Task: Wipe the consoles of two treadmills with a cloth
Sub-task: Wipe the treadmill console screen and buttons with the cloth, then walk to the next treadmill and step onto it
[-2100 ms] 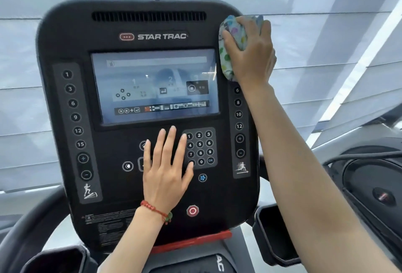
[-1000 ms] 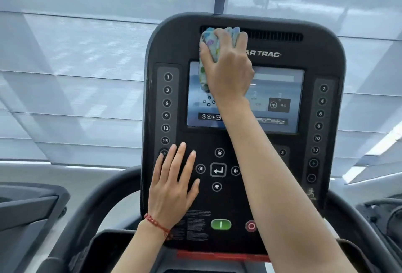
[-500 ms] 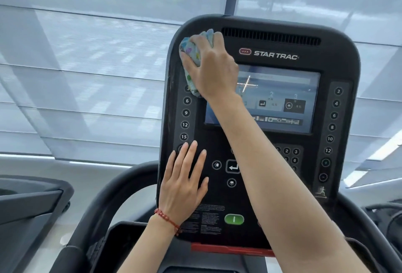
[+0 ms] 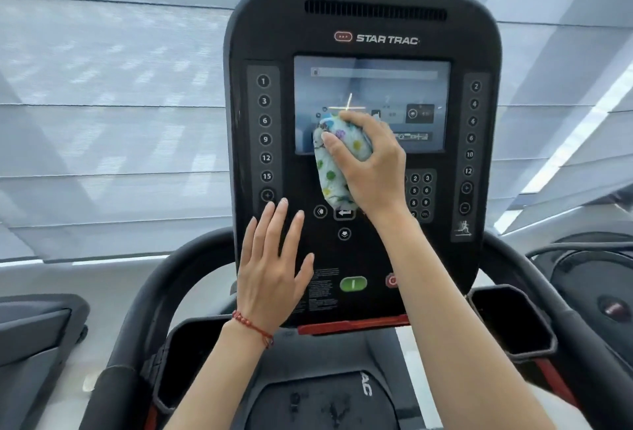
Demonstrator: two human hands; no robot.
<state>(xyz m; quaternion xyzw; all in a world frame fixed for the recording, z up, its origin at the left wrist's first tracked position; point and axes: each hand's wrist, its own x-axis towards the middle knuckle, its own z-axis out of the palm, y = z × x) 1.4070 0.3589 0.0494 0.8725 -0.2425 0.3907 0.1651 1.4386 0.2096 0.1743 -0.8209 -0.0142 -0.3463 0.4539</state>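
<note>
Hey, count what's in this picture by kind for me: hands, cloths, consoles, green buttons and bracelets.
Hands: 2, left hand and right hand
Cloths: 1, cloth
Consoles: 1, console
Green buttons: 1, green button
Bracelets: 1, bracelet
Total: 6

Console (image 4: pixel 363 28) face: upper half bare, free from 9 through 12 to 3 o'clock around screen (image 4: pixel 373 87). Centre blocked: right hand (image 4: pixel 371 169) gripping cloth (image 4: pixel 337 162) across screen's lower edge and keys below. At 7 o'clock, left hand (image 4: pixel 270 268) flat on panel, fingers straight, covering lower left corner. Narrow gap between hands, arrow keys exposed. Right forearm bars 5 o'clock approach. Right button column (image 4: pixel 471 145) unobstructed.
</note>
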